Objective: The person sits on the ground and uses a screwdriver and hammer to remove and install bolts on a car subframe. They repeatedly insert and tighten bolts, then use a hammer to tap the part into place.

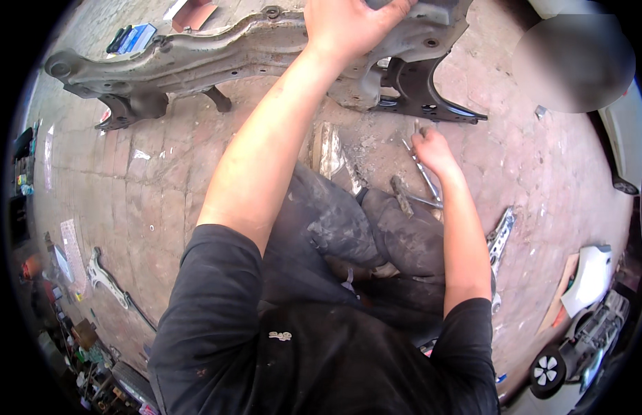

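Observation:
A long, rusty grey car subframe (pixel 217 55) stands across the floor in front of me, with a black control arm (pixel 425 90) at its right end. My left hand (pixel 349 28) grips the top of the subframe, thumb spread to the right; its fingertips are cut off by the upper edge. Lower and to the right, my right hand (pixel 433 151) is closed near the floor, just below the control arm. A small thing seems to be pinched in its fingers, but I cannot make it out. Beside those fingers is a slim chrome wrench (pixel 425 173).
A worn metal-and-wood piece (pixel 402 196) lies by my right knee. Another control arm (pixel 108 278) rests on the floor at left, and a silver metal arm (pixel 499 238) at right. Blue boxes (pixel 136 38) sit behind the subframe. A white panel (pixel 589 280) lies far right.

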`<move>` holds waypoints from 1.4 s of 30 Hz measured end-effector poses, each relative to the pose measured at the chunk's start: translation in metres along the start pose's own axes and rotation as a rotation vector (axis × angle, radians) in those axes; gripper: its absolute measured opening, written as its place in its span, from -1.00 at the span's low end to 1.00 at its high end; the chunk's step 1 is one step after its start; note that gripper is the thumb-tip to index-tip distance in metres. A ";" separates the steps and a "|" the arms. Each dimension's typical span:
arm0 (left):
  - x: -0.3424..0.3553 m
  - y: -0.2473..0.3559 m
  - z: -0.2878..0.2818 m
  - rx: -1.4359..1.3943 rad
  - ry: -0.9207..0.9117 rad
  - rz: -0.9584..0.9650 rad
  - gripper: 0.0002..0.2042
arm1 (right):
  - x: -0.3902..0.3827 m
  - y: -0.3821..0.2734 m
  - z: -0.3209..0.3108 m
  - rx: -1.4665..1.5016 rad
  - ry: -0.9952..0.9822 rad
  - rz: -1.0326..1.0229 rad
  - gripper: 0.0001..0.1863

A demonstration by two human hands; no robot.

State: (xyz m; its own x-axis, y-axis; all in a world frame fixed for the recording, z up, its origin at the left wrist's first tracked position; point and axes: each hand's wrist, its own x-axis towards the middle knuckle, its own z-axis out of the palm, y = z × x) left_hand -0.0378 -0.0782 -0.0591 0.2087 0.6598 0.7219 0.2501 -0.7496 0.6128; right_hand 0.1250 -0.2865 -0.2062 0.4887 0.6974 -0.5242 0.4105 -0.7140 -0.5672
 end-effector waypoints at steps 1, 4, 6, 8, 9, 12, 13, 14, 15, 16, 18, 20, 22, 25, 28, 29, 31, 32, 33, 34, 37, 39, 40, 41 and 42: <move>-0.001 0.000 0.001 0.051 0.034 0.020 -0.44 | -0.007 -0.016 -0.008 0.133 0.053 -0.103 -0.68; -0.003 0.010 -0.004 -0.067 -0.044 -0.117 -0.40 | -0.031 -0.059 -0.023 0.492 0.160 -0.356 -0.73; -0.003 0.013 -0.008 -0.074 -0.059 -0.092 -0.38 | -0.045 -0.085 -0.029 0.677 0.172 -0.449 -0.73; -0.005 0.013 -0.008 -0.096 -0.020 -0.063 -0.39 | -0.045 -0.095 -0.028 0.739 0.216 -0.499 -0.74; -0.005 0.013 -0.008 -0.109 -0.001 -0.046 -0.39 | -0.044 -0.101 -0.029 0.770 0.240 -0.527 -0.74; -0.008 0.012 -0.007 -0.067 -0.013 -0.038 -0.43 | -0.042 -0.113 -0.028 0.813 0.299 -0.465 -0.74; -0.009 0.011 -0.008 -0.064 -0.028 -0.037 -0.44 | -0.042 -0.117 -0.026 0.813 0.317 -0.443 -0.74; -0.009 0.010 -0.009 -0.069 -0.001 -0.018 -0.45 | -0.042 -0.120 -0.026 0.810 0.322 -0.436 -0.74; -0.010 0.010 -0.009 -0.051 -0.007 -0.018 -0.44 | -0.041 -0.121 -0.024 0.805 0.328 -0.425 -0.74; -0.010 0.010 -0.009 -0.033 -0.013 -0.019 -0.43 | -0.041 -0.121 -0.024 0.800 0.335 -0.414 -0.74; -0.010 0.011 -0.009 -0.005 -0.014 -0.017 -0.42 | -0.041 -0.121 -0.023 0.820 0.344 -0.393 -0.74; -0.010 0.010 -0.010 0.016 -0.004 -0.013 -0.40 | -0.040 -0.120 -0.022 0.836 0.347 -0.382 -0.74; -0.010 0.011 -0.009 0.002 0.014 -0.021 -0.39 | -0.038 -0.117 -0.023 0.850 0.349 -0.380 -0.74; -0.009 0.010 -0.009 -0.011 0.025 -0.016 -0.39 | -0.039 -0.119 -0.023 0.821 0.375 -0.379 -0.73; -0.008 0.010 -0.010 -0.002 0.014 -0.027 -0.40 | -0.038 -0.118 -0.025 0.815 0.366 -0.388 -0.74; -0.008 0.010 -0.009 0.005 0.008 -0.035 -0.41 | -0.039 -0.118 -0.026 0.807 0.370 -0.386 -0.74; -0.008 0.009 -0.010 0.015 -0.025 -0.056 -0.43 | -0.039 -0.120 -0.026 0.792 0.377 -0.383 -0.73; -0.008 0.009 -0.010 0.020 -0.041 -0.067 -0.44 | -0.039 -0.121 -0.026 0.794 0.374 -0.382 -0.74; -0.008 0.009 -0.010 -0.012 -0.041 -0.080 -0.44 | -0.039 -0.122 -0.026 0.797 0.371 -0.382 -0.74; -0.007 0.009 -0.010 -0.044 -0.041 -0.093 -0.45 | -0.039 -0.122 -0.026 0.799 0.368 -0.381 -0.74; -0.008 0.010 -0.010 -0.050 -0.035 -0.098 -0.46 | -0.038 -0.124 -0.026 0.803 0.366 -0.385 -0.74; -0.009 0.011 -0.011 -0.047 -0.041 -0.104 -0.46 | -0.037 -0.123 -0.025 0.802 0.363 -0.379 -0.74; -0.009 0.011 -0.011 -0.057 -0.050 -0.114 -0.46 | -0.036 -0.123 -0.025 0.802 0.362 -0.376 -0.74; -0.009 0.012 -0.012 -0.067 -0.059 -0.123 -0.46 | -0.037 -0.123 -0.025 0.801 0.366 -0.374 -0.74; -0.009 0.012 -0.012 -0.076 -0.062 -0.126 -0.47 | -0.037 -0.124 -0.025 0.799 0.370 -0.372 -0.74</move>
State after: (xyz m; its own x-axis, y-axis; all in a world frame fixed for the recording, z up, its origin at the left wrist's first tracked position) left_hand -0.0482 -0.0940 -0.0539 0.2387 0.7489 0.6182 0.2064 -0.6612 0.7212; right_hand 0.0754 -0.2254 -0.1009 0.7015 0.7096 -0.0661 0.0089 -0.1014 -0.9948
